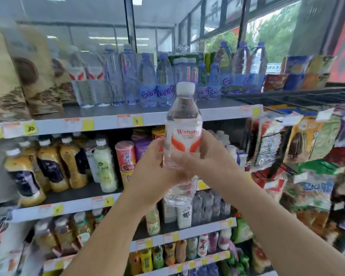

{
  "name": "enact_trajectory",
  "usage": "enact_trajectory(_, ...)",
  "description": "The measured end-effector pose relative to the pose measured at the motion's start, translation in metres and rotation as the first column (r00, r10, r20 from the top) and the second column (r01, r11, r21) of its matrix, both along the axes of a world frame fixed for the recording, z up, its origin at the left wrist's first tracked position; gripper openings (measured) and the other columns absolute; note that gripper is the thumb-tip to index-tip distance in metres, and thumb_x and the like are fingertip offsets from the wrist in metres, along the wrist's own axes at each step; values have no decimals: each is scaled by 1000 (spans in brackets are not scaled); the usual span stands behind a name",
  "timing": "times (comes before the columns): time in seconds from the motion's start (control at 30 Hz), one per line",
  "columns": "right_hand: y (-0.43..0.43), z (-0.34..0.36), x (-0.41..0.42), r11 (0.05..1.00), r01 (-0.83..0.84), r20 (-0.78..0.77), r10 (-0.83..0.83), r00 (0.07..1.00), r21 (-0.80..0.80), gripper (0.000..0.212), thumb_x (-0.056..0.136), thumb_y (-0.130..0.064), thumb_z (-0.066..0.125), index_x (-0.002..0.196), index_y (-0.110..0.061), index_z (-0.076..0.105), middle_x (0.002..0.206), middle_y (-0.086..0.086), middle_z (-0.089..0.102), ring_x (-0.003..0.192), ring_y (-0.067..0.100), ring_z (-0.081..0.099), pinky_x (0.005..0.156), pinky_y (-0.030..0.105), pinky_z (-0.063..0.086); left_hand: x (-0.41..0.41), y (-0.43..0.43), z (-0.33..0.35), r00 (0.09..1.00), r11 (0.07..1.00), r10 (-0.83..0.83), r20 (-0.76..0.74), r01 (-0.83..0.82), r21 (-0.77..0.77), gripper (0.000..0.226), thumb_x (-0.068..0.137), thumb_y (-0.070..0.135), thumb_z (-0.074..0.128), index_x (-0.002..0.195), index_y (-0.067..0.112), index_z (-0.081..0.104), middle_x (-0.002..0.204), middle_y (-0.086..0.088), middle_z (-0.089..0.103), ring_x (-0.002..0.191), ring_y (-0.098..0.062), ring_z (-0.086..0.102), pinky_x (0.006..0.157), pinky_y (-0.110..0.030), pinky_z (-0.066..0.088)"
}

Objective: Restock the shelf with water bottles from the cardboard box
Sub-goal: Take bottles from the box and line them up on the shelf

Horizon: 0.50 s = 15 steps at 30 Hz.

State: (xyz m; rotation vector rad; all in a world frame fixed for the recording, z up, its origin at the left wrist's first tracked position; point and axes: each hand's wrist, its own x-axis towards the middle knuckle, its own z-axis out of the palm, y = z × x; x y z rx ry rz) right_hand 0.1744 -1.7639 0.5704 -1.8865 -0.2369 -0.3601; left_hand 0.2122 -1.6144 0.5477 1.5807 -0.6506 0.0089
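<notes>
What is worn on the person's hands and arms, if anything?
Nothing visible. The left hand and right hand have no gloves. The left forearm and right forearm are bare, with no sleeve, watch or bracelet in view.

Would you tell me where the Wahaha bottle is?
Head view, centre: the bottle is held upright by left hand and right hand before the top shelf.

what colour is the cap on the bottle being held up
White. The cap tops the clear water bottle; the head view shows it best.
</notes>
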Motion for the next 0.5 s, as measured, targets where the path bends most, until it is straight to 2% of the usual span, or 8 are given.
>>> enact_trajectory(0.1, 25, 1, 14, 983, 160, 57, -166, 985, 95, 61, 54, -52, 83, 106, -45, 52, 94, -25, 69, 83, -6, 68, 70, 22, 54, 2, 2, 7, 983, 987, 159, 88, -161, 14, 67, 59, 33, 83, 112, 53, 45, 100, 21, 72, 86, -2, 72, 71, -31, 59)
enact_trajectory(0.13, 29, 2, 18, 978, 171, 62, -179, 982, 122, 60, 53, -50, 84, 103, -46, 52, 92, -25, 69, 80, -5, 68, 67, 21, 54, 3, 7, 8, 979, 985, 165, 119, -169, 25, 68, 57, 40, 82, 109, 59, 43, 103, 23, 71, 88, 1, 71, 73, -29, 58)
enact_trajectory(0.2, 31, 6, 24, 976, 138, 54, -148, 987, 166, 58, 51, -45, 86, 99, -46, 53, 91, -18, 71, 80, 3, 71, 67, 27, 58, 7, 23, 12, 984, 993, 101, 144, -108, 42, 69, 58, 53, 85, 110, 67, 42, 110, 27, 68, 95, 7, 67, 71, -18, 56)
enact_trajectory(0.27, 29, 11, 28, 973, 61, 21, -67, 998, 224, 60, 51, -36, 88, 103, -40, 58, 93, -6, 73, 86, 17, 73, 73, 38, 60, 14, 41, 14, 994, 998, -71, 80, 70, 5, 71, 62, 58, 86, 122, 59, 49, 120, 22, 66, 110, 1, 65, 79, -23, 58)
enact_trajectory(0.33, 28, 14, 30, 949, -85, 3, 89, 996, 305, 63, 53, -25, 89, 110, -28, 61, 101, 7, 73, 93, 32, 71, 80, 50, 58, 20, 55, 15, 962, 962, -273, -14, 272, -33, 64, 74, 40, 83, 130, 49, 55, 128, 14, 66, 120, -11, 63, 87, -32, 58)
enact_trajectory(0.4, 27, 16, 31, 913, -223, 27, 228, 973, 340, 63, 54, -22, 90, 112, -23, 64, 106, 15, 72, 97, 38, 70, 85, 55, 55, 22, 61, 14, 905, 910, -415, -90, 410, -69, 57, 79, 19, 76, 129, 42, 61, 130, 4, 68, 121, -21, 63, 90, -32, 57)
enact_trajectory(0.47, 27, 18, 32, 893, -296, 61, 293, 954, 339, 58, 60, -15, 86, 114, -21, 65, 110, 16, 71, 102, 37, 68, 89, 53, 53, 24, 61, 10, 898, 902, -430, -94, 425, -69, 60, 74, 15, 78, 127, 40, 63, 127, 0, 69, 120, -22, 65, 88, -31, 57)
enact_trajectory(0.5, 28, 20, 33, 893, -305, 73, 298, 952, 331, 56, 64, -13, 83, 116, -20, 64, 111, 14, 71, 104, 36, 67, 91, 53, 52, 25, 59, 9, 922, 924, -380, -79, 376, -63, 61, 70, 17, 82, 124, 41, 64, 123, 1, 71, 115, -20, 67, 84, -27, 57)
